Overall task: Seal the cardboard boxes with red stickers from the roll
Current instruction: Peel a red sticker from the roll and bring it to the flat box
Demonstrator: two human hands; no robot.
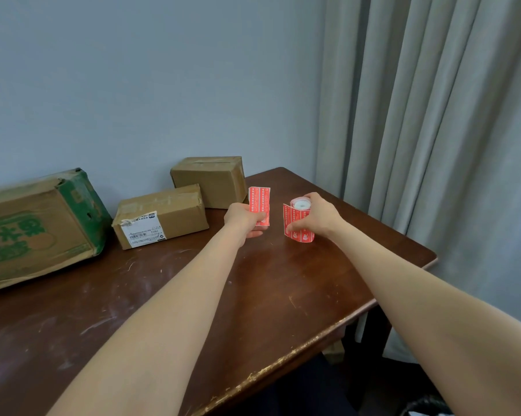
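Sticker roll [298, 204] being gripped by right hand [317, 216], fingers curling round it, over table [268, 295].
Left hand [241, 219] pinching separate red sticker strip [259, 202] upright, just beside roll; cardboard boxes [160, 217] lying back-left, apart from both hands.

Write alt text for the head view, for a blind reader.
The left hand holds a strip of red stickers, apart from the roll gripped by the right hand, above a brown table. A green-printed box, a labelled box and a plain box stand by the wall.
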